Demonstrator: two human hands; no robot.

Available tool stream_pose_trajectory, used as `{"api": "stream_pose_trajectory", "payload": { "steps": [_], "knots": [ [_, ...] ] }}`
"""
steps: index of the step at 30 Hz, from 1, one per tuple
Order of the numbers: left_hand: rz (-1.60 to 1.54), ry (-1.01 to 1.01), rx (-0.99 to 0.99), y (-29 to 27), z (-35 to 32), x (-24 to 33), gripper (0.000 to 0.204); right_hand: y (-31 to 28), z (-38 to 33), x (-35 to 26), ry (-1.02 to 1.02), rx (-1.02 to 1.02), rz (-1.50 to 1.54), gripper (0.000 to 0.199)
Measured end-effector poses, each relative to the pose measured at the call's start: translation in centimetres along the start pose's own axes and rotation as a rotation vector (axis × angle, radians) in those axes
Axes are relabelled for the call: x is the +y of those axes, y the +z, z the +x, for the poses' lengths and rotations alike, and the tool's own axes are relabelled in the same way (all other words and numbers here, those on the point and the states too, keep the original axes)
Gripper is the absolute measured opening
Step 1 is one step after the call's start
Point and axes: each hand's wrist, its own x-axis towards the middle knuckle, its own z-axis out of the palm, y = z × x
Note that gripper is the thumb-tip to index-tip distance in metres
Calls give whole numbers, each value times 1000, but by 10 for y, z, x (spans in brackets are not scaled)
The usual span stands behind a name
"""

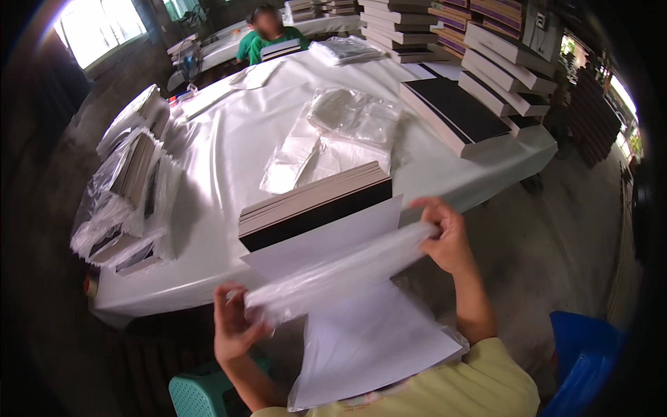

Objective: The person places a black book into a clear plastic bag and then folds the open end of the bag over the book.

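A clear plastic bag (pixel 347 271) is stretched in a bunched band between my two hands, smeared by motion. My left hand (pixel 233 326) pinches its left end, and my right hand (pixel 445 236) grips the other end, higher up. Below the band, a white sheet in clear plastic (pixel 375 340) hangs down over my lap. Just beyond the band, another white sheet (pixel 333 240) leans by a stack of grey boards with a black front (pixel 316 208) at the table edge. Whether that sheet joins the plastic I cannot tell.
Flat clear bags (pixel 347 135) lie mid-table on the shiny white cover (pixel 229 167). Plastic-wrapped board bundles (pixel 128 187) are piled at left. Tall stacks of boards (pixel 507 69) stand at right. A person in green (pixel 267 42) sits beyond. A green stool (pixel 191 396) is below left.
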Motion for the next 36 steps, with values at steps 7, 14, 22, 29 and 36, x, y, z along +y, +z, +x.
{"api": "stream_pose_trajectory", "payload": {
  "steps": [7, 14, 22, 29, 36],
  "knots": [
    [1047, 422, 656, 39, 58, -15, 37, 30, 34, 8, -446, 486, -591, 42],
    [113, -79, -46, -3, 26, 10, 6, -6, 8, -5, -109, 100, -289, 27],
    [-65, -769, -377, -4, 30, -38, 39, -34, -30, 33, 516, -443, 914, 66],
    [137, -895, -139, -23, -28, -143, 20, -22, -81, 158, 807, -340, 730, 48],
    [-254, -564, 514, -39, -77, -298, 22, 17, -92, 243, 782, -38, 499, 28]
  ]
}}
